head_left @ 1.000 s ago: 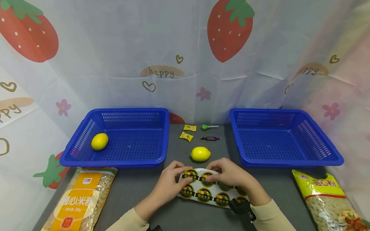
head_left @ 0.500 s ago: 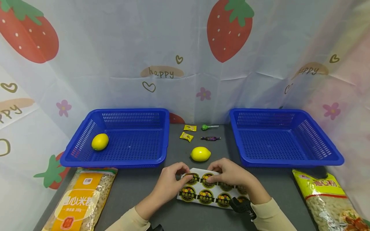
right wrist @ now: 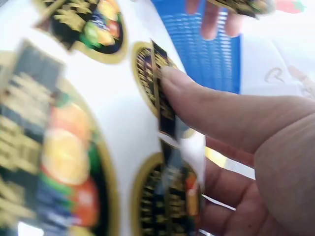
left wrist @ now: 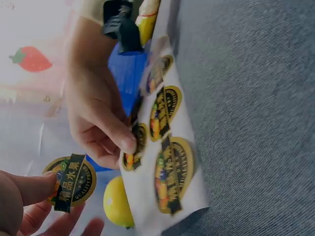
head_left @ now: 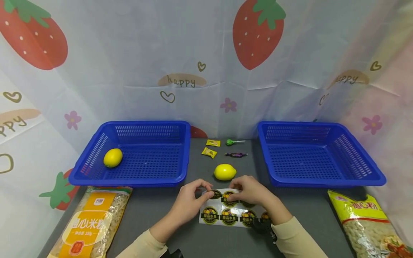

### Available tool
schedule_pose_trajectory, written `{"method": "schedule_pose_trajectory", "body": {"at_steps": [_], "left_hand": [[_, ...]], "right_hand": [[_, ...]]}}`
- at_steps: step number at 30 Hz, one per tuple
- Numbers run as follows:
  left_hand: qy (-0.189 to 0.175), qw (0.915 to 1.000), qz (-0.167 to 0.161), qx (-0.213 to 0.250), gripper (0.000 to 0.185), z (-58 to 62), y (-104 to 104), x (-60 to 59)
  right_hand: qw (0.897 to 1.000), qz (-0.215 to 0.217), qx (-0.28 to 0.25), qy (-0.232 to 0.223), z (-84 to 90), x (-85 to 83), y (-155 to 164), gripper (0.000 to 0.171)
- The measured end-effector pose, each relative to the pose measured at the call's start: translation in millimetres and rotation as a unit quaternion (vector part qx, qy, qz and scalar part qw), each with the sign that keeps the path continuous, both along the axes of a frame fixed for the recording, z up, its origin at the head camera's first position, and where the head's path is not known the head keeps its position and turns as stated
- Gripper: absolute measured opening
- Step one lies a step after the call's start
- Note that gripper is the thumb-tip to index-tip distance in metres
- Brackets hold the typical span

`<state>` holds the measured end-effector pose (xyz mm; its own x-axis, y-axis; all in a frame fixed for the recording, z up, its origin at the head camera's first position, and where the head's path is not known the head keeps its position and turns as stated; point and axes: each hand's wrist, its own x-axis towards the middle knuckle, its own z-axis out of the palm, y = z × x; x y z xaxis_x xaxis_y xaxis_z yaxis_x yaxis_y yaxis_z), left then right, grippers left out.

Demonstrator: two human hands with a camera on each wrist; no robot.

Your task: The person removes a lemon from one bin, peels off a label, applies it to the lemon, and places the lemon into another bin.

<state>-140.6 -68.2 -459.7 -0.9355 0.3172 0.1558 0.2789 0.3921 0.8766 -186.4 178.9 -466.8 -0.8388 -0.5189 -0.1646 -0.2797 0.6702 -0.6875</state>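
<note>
My left hand (head_left: 187, 204) pinches one loose round sticker (left wrist: 81, 182), black and gold with fruit and Chinese lettering, between thumb and fingers. It is off the backing in the left wrist view. My right hand (head_left: 253, 193) grips the upper edge of a white sticker sheet (head_left: 217, 208), thumb on the front, over one of its stickers, and fingers behind. Rows of matching round stickers cover the sheet, which is held tilted. Just beyond the hands, a yellow lemon (head_left: 224, 172) lies on the dark grey table.
Two blue baskets (head_left: 129, 184) stand at the back; the left one holds another lemon (head_left: 113, 158). Between them lie yellow-wrapped candies (head_left: 209, 152), a purple-wrapped candy (head_left: 236, 155) and a green lollipop (head_left: 229, 142). Pasta bags (head_left: 82, 229) lie at both sides.
The sticker in my left hand has come away from the sheet's upper left corner. The sheet has tilted and shifted slightly, and its lower edge sits higher in the head view.
</note>
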Motion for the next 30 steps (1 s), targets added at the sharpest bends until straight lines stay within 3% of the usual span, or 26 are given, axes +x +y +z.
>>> {"method": "schedule_pose_trajectory", "body": {"at_steps": [7,13,21,24,30], "left_hand": [[-0.059,0.9973,-0.042,0.016,0.008,-8.7,-2.3,-7.2],[-0.075,0.9958,-0.051,0.013,0.009,-11.4,-3.8,-7.0],[-0.090,0.9949,-0.043,0.012,0.014,-12.1,-4.1,-7.4],[-0.089,0.9952,-0.040,0.007,0.019,-12.3,-4.2,-8.4],[-0.099,0.9943,-0.035,0.022,0.024,-10.3,-2.4,-8.8]], "right_hand": [[0.991,-0.086,0.077,0.068,-11.2,6.0,-16.2,0.025],[0.980,-0.102,0.096,0.140,-16.3,10.7,-24.7,0.029],[0.969,-0.115,0.119,0.186,-22.3,14.3,-27.2,0.032],[0.965,-0.114,0.119,0.202,-18.2,15.1,-28.6,0.031],[0.971,-0.126,0.083,0.187,4.4,14.3,-26.5,0.026]]}}
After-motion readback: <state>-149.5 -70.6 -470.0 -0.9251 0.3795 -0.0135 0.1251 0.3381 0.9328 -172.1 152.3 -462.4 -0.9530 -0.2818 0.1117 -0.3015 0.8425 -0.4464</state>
